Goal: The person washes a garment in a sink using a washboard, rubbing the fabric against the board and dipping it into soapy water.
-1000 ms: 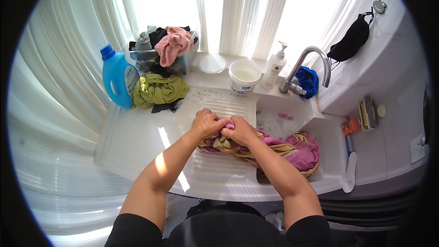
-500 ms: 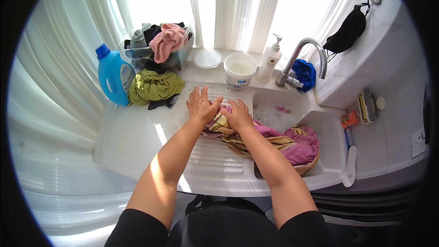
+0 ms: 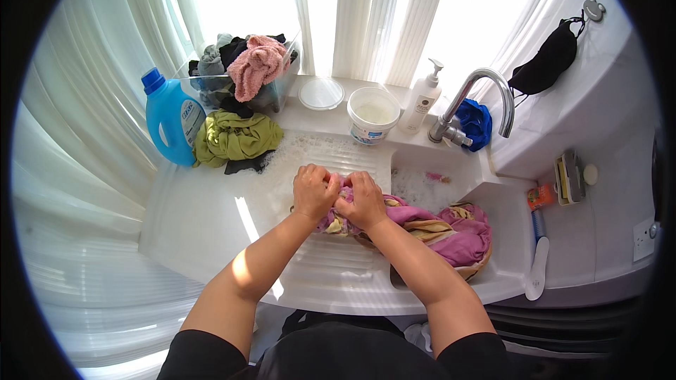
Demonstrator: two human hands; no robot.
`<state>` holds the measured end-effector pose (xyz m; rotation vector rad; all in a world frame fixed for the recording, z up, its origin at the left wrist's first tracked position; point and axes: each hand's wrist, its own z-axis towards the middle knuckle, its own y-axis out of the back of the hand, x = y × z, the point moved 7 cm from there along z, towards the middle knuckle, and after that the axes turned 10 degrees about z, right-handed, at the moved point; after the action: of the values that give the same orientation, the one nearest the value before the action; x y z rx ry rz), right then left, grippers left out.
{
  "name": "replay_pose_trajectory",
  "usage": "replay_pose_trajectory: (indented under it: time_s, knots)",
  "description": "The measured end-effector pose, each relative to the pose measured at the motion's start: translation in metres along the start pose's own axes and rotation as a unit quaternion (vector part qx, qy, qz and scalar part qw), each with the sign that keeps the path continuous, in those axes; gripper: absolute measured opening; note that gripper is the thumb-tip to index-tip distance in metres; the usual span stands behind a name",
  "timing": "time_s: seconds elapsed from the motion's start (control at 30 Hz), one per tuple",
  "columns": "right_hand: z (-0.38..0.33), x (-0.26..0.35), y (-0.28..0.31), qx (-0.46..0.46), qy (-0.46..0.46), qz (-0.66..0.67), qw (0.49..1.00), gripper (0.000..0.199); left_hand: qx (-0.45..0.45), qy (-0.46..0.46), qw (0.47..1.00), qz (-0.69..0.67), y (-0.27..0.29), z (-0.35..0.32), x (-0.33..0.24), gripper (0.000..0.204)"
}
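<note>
Currently, a bunched pink and yellow wet garment (image 3: 422, 222) is being gripped in both fists, the left hand (image 3: 313, 191) and the right hand (image 3: 364, 199) closed tightly on it, knuckles touching, over the ribbed white washboard surface (image 3: 331, 267) just beside the sink basin (image 3: 429, 176). For the scrubbing to be done well, the cloth is judged best kept taut between the fists and rubbed against itself over the soapy ridges. The trailing part is lying in a tan bowl (image 3: 473, 270) at the basin's edge.
</note>
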<state>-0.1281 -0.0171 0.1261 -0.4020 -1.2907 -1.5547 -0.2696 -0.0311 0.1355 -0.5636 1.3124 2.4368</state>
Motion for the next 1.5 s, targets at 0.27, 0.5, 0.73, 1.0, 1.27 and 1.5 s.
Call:
replay_pose_trajectory:
  time_s: [0.27, 0.5, 0.73, 1.0, 1.27, 1.5]
  knots:
    - [-0.034, 0.040, 0.013, 0.289, -0.065, -0.139, 0.945, 0.099, 0.320, -0.094, 0.942, 0.026, 0.014, -0.024, -0.027, 0.062]
    - [-0.057, 0.038, 0.003, 0.063, 0.162, -0.109, 0.979, 0.060, 0.039, -0.123, 0.991, -0.046, 0.038, -0.063, -0.031, 0.033]
    - [0.024, -0.010, 0.003, 0.021, -0.082, -0.116, 0.990, 0.048, 0.060, 0.021, 0.992, 0.108, -0.022, 0.035, 0.011, 0.040]
    - [-0.116, 0.075, 0.035, 0.075, 0.271, -0.121, 0.952, 0.055, 0.008, -0.245, 0.967, -0.066, 0.090, -0.098, -0.047, 0.023]
    - [0.002, 0.006, 0.016, -0.047, 0.032, -0.038, 0.998, 0.040, 0.011, 0.041, 0.999, -0.010, 0.003, -0.009, 0.006, 0.030]
    - [-0.062, 0.052, 0.019, 0.222, 0.007, -0.144, 0.964, 0.103, 0.171, -0.159, 0.971, 0.048, 0.044, -0.055, -0.022, 0.076]
